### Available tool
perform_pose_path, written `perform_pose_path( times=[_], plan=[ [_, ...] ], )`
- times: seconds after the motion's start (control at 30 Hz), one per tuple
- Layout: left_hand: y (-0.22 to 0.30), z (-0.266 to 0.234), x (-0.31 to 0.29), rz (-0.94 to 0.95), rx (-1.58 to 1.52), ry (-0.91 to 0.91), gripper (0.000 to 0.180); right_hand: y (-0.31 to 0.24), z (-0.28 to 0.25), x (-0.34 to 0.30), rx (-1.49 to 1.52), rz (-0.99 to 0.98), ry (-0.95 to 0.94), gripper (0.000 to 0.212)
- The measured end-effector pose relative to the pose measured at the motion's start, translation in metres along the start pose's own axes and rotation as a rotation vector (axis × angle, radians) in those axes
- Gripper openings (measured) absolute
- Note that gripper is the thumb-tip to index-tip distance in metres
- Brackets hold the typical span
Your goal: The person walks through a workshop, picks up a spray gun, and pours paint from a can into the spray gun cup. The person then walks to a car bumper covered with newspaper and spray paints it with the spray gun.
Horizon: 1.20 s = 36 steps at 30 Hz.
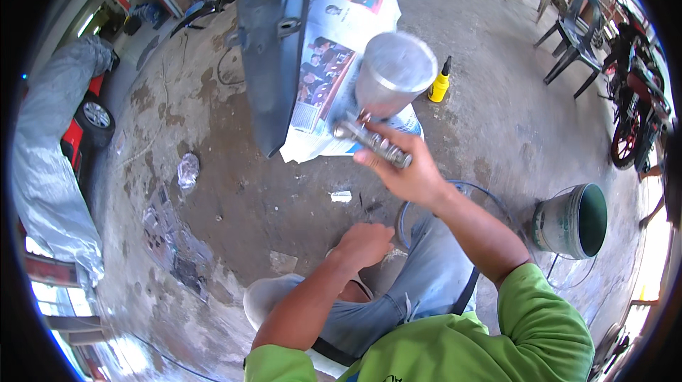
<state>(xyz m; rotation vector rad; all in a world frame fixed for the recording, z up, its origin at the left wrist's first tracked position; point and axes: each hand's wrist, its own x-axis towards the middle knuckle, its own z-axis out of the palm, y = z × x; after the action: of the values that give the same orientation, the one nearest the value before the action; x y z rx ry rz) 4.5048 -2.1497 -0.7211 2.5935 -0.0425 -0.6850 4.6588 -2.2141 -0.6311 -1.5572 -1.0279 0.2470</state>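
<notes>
My right hand point(412, 169) is wrapped round the handle end of a metal spray gun point(373, 142). The gun's silvery round cup point(398, 69) is slightly blurred and sits above newspaper point(323, 108). Left of the cup, a long dark panel point(273, 62) stands against the newspaper-covered support, its lower tip near the gun's nozzle end. My left hand point(362, 246) is low in front of my legs, away from the gun. Its fingers curl under, and I cannot see whether anything is inside them.
A yellow bottle point(439, 85) with a black nozzle stands right of the newspaper. A hose point(490, 194) loops by my right knee near a bucket point(565, 222). Crumpled plastic point(188, 170) lies left. Plastic chairs point(579, 34) and a motorcycle point(632, 101) stand at right; a covered car point(60, 133) at left.
</notes>
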Motion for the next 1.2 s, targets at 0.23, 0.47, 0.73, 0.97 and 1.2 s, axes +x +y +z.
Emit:
perform_pose_path(
  times=[0.23,0.47,0.73,0.97,1.2],
  plan=[
    [0.026,0.004,-0.078,-0.095,-0.113,0.115,0.028,0.011,-0.001,-0.041,0.149,0.059,-0.096,0.046],
    [0.026,0.003,-0.149,-0.216,-0.502,-0.104,0.044,0.009,0.002,-0.029,0.209,0.076,-0.109,0.046],
    [-0.007,0.043,-0.157,-0.516,-0.387,0.036,0.046,0.023,-0.014,0.06,0.184,0.121,0.003,0.052],
    [-0.009,0.076,-0.184,-0.597,-0.462,0.047,0.043,0.029,-0.022,0.116,0.112,-0.043,0.177,0.053],
    [-0.009,0.085,-0.193,-0.572,-0.619,0.146,0.041,0.043,-0.039,0.17,0.046,-0.127,0.216,0.049]
  ],
)
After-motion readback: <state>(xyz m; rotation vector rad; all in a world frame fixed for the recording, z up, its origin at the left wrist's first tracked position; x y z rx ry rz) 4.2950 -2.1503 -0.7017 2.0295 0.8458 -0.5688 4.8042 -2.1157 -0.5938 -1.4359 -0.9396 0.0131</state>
